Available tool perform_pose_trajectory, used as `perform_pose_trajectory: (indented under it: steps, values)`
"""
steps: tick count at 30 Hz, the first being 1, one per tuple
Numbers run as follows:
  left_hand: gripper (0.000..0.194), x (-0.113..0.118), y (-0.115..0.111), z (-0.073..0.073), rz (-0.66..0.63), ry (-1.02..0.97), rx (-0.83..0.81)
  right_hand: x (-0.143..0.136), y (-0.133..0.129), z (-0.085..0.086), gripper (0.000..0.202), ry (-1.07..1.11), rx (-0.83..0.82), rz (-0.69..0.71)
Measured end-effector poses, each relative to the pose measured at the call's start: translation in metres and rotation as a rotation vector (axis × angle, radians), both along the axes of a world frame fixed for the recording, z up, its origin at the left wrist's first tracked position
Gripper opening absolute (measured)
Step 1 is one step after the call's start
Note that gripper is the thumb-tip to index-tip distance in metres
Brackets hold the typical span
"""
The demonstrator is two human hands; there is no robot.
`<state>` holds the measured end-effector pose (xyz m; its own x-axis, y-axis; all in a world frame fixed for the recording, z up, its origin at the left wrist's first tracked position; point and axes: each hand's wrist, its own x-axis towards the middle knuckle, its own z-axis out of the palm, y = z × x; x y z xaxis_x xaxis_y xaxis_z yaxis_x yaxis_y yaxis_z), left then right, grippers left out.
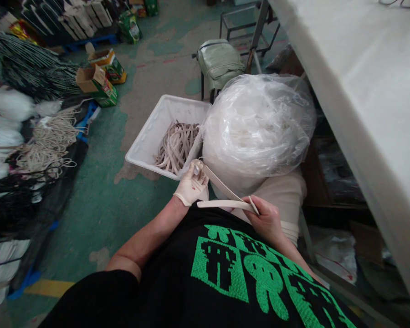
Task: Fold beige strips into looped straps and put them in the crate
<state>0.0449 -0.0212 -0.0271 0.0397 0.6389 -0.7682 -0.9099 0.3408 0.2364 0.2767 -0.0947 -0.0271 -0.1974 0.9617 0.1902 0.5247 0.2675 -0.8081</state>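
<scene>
Starting at the left edge of my view, I have white bags [7, 107] beside a tangle of pale cords [48, 141], with dark green strands [34, 68] fanned out above them in the upper left. Just right of those strands stand two green boxes [102, 84] on the green floor [102, 150]. Left of the frame's centre sits a white tub [159, 125] with a heap of greyish strips [177, 146] inside. At the tub's near edge I see the left hand [192, 186], in a pale glove with a small red mark on the palm; its fingers are curled in beside one end of the strip [222, 204], though I cannot tell whether they pinch it. That pale strip lies just below the centre, slanting down to the right hand [266, 217], where it folds and its other end points back left. The right hand is bare and grasps the strip near the fold. Above the hands, a stool carries a wrapped bundle [220, 59]; right of it bulges a clear plastic bag [259, 127], and a pale table [372, 73] fills the upper right.
</scene>
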Motion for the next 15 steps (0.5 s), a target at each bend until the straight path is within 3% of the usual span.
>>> perform_pose_trajectory:
  steps: [7,15]
  values:
    - [0.022,0.0019,-0.0012,0.0042,-0.028,0.028,-0.011,-0.0011,-0.0009,-0.0012,0.011,-0.001,0.06,0.023]
    - [0.024,0.0034,-0.0015,0.0028,-0.06,0.033,0.018,-0.0009,0.0002,-0.0076,0.012,-0.024,-0.008,0.012]
